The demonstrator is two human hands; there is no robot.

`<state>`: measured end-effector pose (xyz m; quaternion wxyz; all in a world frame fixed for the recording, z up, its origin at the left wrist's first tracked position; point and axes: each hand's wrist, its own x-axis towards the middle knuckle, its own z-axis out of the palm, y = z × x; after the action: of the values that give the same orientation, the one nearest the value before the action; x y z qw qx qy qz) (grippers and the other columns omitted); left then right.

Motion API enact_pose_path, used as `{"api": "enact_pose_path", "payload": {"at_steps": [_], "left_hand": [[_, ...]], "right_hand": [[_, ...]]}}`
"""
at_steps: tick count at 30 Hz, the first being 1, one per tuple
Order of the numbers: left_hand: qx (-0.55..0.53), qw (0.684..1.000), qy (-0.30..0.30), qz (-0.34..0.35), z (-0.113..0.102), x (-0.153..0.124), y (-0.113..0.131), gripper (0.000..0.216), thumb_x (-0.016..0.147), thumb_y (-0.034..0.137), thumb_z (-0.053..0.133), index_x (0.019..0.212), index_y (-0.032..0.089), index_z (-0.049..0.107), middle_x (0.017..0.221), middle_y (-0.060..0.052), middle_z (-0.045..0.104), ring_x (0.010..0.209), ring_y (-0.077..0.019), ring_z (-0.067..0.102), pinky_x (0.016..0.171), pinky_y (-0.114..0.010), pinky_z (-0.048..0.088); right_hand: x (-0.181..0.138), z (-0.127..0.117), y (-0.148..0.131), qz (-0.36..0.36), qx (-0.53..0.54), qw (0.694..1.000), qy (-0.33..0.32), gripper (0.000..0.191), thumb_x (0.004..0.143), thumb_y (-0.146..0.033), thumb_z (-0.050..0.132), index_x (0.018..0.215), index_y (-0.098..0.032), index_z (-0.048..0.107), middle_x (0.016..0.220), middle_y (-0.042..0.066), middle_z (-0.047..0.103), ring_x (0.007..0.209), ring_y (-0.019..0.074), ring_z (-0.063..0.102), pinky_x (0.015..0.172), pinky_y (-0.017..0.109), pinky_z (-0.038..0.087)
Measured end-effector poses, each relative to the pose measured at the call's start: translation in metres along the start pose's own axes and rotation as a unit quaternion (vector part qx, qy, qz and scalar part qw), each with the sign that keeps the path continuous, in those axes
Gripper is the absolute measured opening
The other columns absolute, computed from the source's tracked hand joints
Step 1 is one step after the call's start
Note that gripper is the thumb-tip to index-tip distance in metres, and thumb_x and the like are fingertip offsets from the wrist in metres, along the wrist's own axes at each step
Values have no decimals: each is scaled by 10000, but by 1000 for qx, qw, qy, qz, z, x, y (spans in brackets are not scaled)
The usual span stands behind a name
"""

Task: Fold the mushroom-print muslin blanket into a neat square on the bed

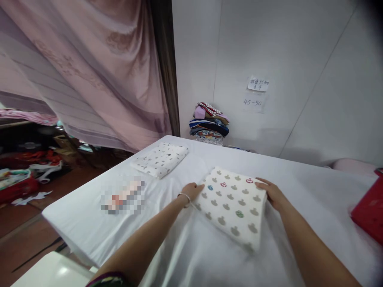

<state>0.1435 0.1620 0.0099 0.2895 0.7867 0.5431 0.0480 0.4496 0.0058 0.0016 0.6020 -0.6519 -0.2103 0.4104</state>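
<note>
while both hands [193,192] [271,194] hold cloth [231,206], the leftmost tub [20,193] seems filled.

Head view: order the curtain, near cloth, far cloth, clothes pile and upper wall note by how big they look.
1. Curtain
2. Near cloth
3. Far cloth and clothes pile: too alike to rank
4. Upper wall note
</note>
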Motion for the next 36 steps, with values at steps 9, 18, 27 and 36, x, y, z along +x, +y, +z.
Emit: {"api": "enact_pose_path", "payload": {"at_steps": [9, 18, 27, 36], "left_hand": [[-16, 992, -77, 99, 53, -47, 40, 410, 792, 548, 393, 749, 187, 583, 797, -61, 655, 762, -212, 607, 626, -275, 426], [-14, 995, -64, 73, 38, -29, 55, 477, 802, 589, 337, 907, 207, 602, 905, -77, 669, 840, -235, 618, 723, -319, 450], [86, 968, 46, 230, 64, 7, 104, 642, 832, 532, 312, 1361, 168, 295, 1472, -76, 205, 1348, -225, 152, 1080, -400, 168], [98, 970, -23, 219, 75, 16, 99, 671, 842, 532, 276, 1413, 192, 180, 1499, -32, 0, 1367, -239, -22, 1078, -492, 75]], "right_hand": [[-1, -50, -21, -201, -464, 852, 139, 617, 714, -339, 556, 1283, -120, 456, 1316, 155, 449, 1162, 306, 459, 942, 423, 393], [-78, 45, 28, -281, -619, 725, -113, 605, 874, -553, 263, 1386, -234, 303, 1471, 40, 203, 1355, 247, 122, 1083, 481, 95], [-74, 45, 38, -275, -648, 700, -122, 602, 885, -536, 238, 1398, -223, 270, 1478, 47, 165, 1359, 222, 103, 1081, 462, 67], [-75, 46, 28, -253, -594, 748, -156, 555, 874, -514, 309, 1374, -273, 319, 1479, 25, 174, 1359, 217, 105, 1078, 444, 44]]}}
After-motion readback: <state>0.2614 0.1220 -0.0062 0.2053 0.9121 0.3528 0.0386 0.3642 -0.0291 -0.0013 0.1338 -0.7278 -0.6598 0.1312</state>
